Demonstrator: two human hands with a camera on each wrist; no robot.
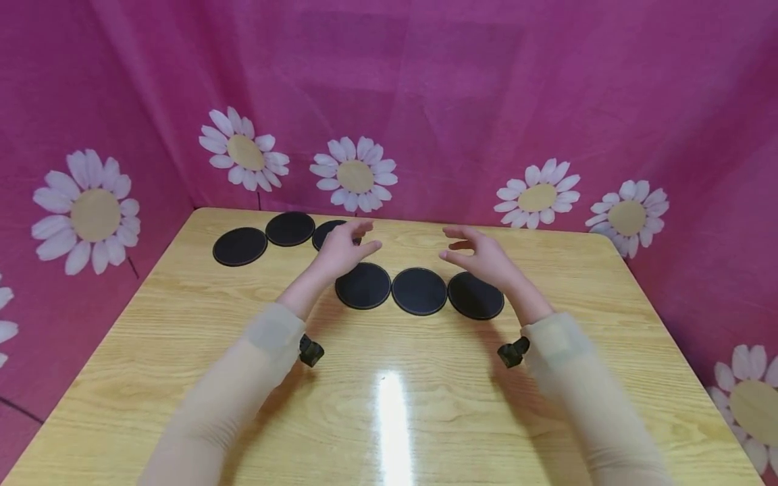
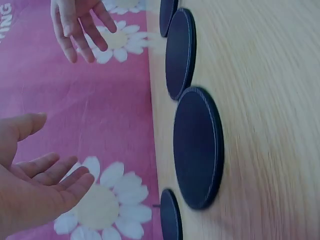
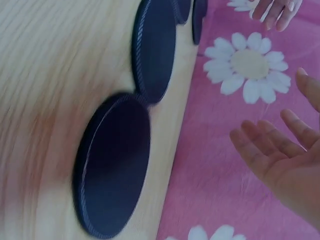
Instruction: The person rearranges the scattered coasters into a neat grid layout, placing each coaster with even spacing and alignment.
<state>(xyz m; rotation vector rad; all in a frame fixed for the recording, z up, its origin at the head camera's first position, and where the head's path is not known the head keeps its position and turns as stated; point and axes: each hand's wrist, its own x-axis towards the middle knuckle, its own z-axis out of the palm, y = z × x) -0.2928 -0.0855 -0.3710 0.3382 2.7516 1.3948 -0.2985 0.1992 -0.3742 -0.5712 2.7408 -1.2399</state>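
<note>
Several flat black round discs lie on a wooden table (image 1: 182, 351). A near row holds three: left disc (image 1: 362, 285), middle disc (image 1: 419, 291), right disc (image 1: 475, 296). A far row sits at the back left (image 1: 240, 246), (image 1: 290, 229), with a third (image 1: 325, 231) partly hidden behind my left hand. My left hand (image 1: 348, 246) hovers above the table, fingers relaxed, holding nothing. My right hand (image 1: 477, 254) hovers opposite it, also empty, above the right disc. In the left wrist view my left hand (image 2: 40, 185) shows a bare palm beside a disc (image 2: 197, 147). In the right wrist view my right hand (image 3: 282, 160) is empty near a disc (image 3: 114, 165).
Pink cloth with white daisies (image 1: 355, 174) hangs behind and on both sides of the table. Small black wrist-camera mounts (image 1: 310, 351), (image 1: 513, 352) show under my sleeves. Bare wood (image 1: 389, 418) lies in front of the near row.
</note>
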